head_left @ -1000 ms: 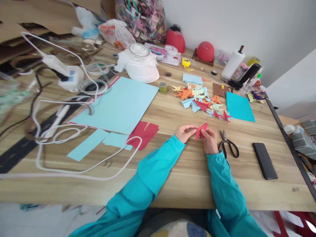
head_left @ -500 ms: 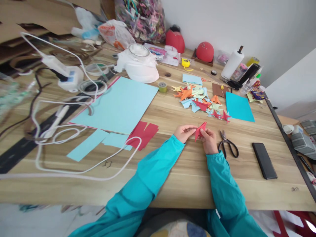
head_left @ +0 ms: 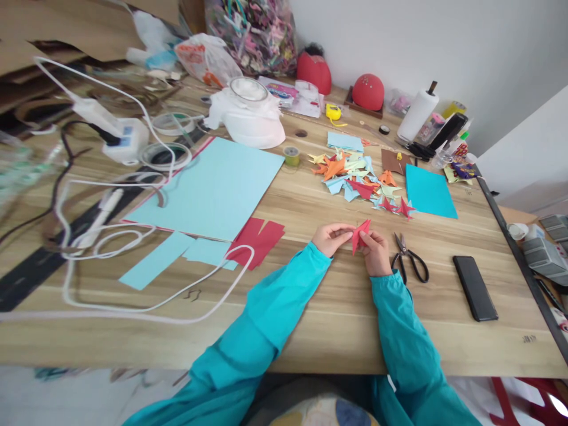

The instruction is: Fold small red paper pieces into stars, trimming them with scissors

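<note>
Tapering red paper [head_left: 358,235] — folded, pointed

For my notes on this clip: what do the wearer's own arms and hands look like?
Both arms wear long, loose turquoise sleeves, plain and creased, ending at the wrists. The left hand and right hand are bare: no gloves, and no ring or watch that I can make out.
</note>
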Available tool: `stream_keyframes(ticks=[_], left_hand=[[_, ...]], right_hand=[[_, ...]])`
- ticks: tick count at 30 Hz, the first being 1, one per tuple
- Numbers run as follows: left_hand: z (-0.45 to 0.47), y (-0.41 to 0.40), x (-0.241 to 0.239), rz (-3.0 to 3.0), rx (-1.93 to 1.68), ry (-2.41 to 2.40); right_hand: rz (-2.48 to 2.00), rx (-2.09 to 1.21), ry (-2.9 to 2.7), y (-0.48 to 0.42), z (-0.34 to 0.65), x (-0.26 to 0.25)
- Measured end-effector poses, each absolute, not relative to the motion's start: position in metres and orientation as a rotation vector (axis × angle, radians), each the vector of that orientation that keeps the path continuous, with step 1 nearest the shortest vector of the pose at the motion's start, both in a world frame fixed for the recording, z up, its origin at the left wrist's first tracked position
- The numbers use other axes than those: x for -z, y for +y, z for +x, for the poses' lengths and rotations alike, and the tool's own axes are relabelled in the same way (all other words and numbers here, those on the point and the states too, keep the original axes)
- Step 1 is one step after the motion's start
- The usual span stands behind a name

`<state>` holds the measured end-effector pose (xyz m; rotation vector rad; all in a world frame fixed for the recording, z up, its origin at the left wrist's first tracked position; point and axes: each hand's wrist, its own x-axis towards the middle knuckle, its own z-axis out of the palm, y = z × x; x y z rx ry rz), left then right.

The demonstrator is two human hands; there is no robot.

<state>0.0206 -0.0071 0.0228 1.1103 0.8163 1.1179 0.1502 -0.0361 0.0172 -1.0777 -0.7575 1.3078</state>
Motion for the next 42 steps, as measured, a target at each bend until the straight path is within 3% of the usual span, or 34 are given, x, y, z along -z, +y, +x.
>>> stream_keyframes(ticks=[42], left_hand=[[0.0206, -0.0054, -0.0136, 1.177, -1.116, 0.798]], right_hand=[[-1.012, -1.351, -0.761, -0.0358, 0.1502, -0.0176]])
